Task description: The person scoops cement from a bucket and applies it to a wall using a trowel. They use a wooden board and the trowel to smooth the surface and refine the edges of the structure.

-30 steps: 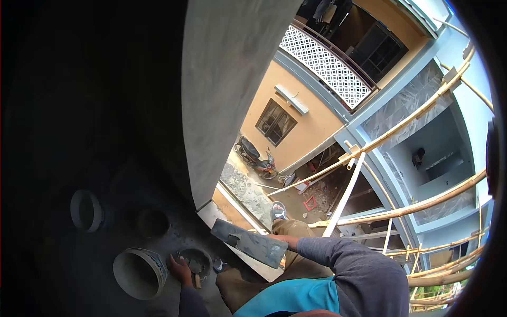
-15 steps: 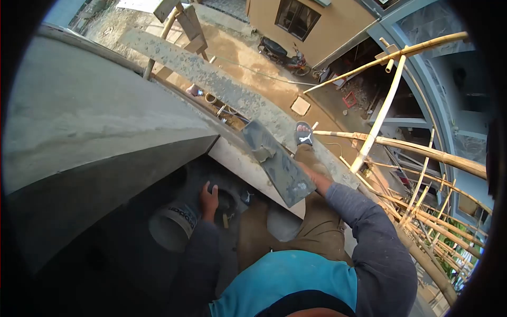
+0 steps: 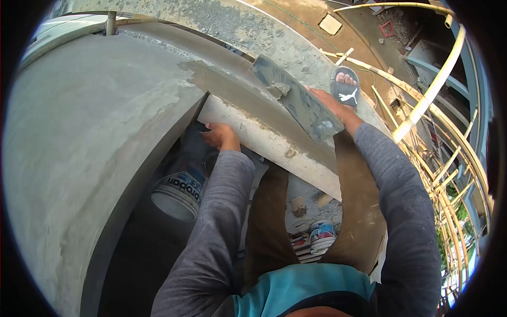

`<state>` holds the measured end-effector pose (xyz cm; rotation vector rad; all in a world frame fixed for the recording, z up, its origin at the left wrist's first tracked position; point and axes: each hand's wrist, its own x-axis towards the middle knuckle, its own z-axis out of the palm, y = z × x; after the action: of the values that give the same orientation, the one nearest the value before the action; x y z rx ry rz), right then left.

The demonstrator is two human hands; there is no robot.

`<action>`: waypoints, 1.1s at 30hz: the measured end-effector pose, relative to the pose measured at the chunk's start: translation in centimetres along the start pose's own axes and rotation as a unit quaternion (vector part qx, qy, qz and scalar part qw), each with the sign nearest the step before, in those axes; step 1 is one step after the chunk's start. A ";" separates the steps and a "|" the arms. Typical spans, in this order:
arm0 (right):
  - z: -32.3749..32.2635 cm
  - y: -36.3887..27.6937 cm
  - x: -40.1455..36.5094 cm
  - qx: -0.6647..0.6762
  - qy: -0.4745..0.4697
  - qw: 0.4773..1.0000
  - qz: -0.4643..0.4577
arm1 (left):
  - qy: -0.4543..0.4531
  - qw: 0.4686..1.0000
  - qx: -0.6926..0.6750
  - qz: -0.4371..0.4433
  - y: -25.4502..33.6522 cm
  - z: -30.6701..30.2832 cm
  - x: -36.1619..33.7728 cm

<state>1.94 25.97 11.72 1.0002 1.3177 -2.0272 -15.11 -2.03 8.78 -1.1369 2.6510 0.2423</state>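
Changed vs. earlier frames: left hand (image 3: 221, 137) now up at the inner corner where the smooth grey cement wall (image 3: 105, 105) meets the pale flat ledge (image 3: 269, 145); 0.5 s ago it was open by the dark round pan. Its fingertips are lost in shadow, so can't tell if it's wide, narrow or gripping. Right hand (image 3: 338, 110) holds the long grey flat board (image 3: 298, 100), as before, with 1 lump of mortar (image 3: 278, 90) still on its face. View has swung: more wall and ledge show, and 1 small white bucket with a blue-and-red label (image 3: 322, 236) has come in between the legs.

Edges: the wall's lower edge runs down-left from the corner, with a dark recess under it; the ledge edge slants down-right to the brown trouser leg (image 3: 359, 185). Large white bucket with printed label (image 3: 178, 195) sits in the recess, left of the left sleeve (image 3: 224, 195), crowding that side. Board is tilted, near the grey sandal (image 3: 346, 87) on the cement-splashed plank (image 3: 248, 26). Room: a bare stretch of ledge between left hand and trouser leg, plus a gap between left hand and board. Pale bamboo poles (image 3: 430, 100) close off the right arm's outer side.
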 end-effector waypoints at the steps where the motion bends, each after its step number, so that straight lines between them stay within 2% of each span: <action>1: 0.2 1.7 2.7 -0.003 -0.001 1.000 0.011 | 0.033 0.998 -0.035 -0.029 0.2 1.6 1.6; 3: 1.4 3.0 5.8 -0.015 -0.004 1.000 0.021 | 0.066 0.994 -0.059 -0.058 0.2 4.8 4.4; 5: 2.3 5.2 8.2 -0.030 -0.011 0.999 0.030 | 0.096 0.970 -0.183 -0.132 0.2 7.8 6.6; 7: 3.4 8.8 10.8 -0.077 0.007 0.997 -0.009 | 0.105 0.971 -0.166 -0.138 0.9 8.3 6.2; 8: 3.8 9.6 11.1 -0.076 0.003 0.997 -0.003 | 0.111 0.971 -0.156 -0.143 2.2 8.0 5.2; 10: 4.9 11.1 10.8 -0.158 0.027 0.987 0.003 | 0.122 0.971 -0.134 -0.154 4.1 7.4 3.6; 12: 5.9 13.2 11.2 -0.200 0.042 0.979 0.007 | 0.127 0.972 -0.112 -0.164 3.3 8.5 4.0; 13: 6.4 14.1 11.2 -0.242 0.063 0.968 0.001 | 0.131 0.966 -0.152 -0.161 3.3 8.7 4.3; 14: 6.8 13.7 10.8 -0.241 0.062 0.969 0.008 | 0.134 0.959 -0.194 -0.157 3.1 9.1 4.5; 16: 8.3 10.9 9.2 -0.274 0.088 0.955 0.071 | 0.130 0.962 -0.183 -0.157 4.2 8.1 3.3; 22: 11.5 5.5 6.2 -0.291 0.104 0.950 0.044 | 0.160 0.965 -0.150 -0.141 3.3 8.8 4.2; 25: 9.9 4.7 5.0 -0.253 0.075 0.964 0.026 | 0.155 0.967 -0.146 -0.142 3.4 8.9 4.1; 27: 7.9 6.8 5.0 -0.186 0.005 0.982 -0.024 | 0.149 0.966 -0.155 -0.144 3.9 8.4 4.0; 29: 5.4 9.1 5.1 -0.176 0.002 0.984 -0.012 | 0.129 0.971 -0.142 -0.141 4.0 7.9 3.3; 31: 3.3 11.9 5.9 -0.218 0.062 0.972 0.060 | 0.128 0.973 -0.140 -0.133 3.3 8.1 3.9; 33: 2.9 14.7 7.1 -0.244 0.074 0.965 0.067 | 0.126 0.974 -0.141 -0.124 3.4 7.8 3.7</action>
<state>7.88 17.37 -1.16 0.9834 1.6702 -1.4434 -18.77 -0.31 0.41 -1.6769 2.7103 0.4666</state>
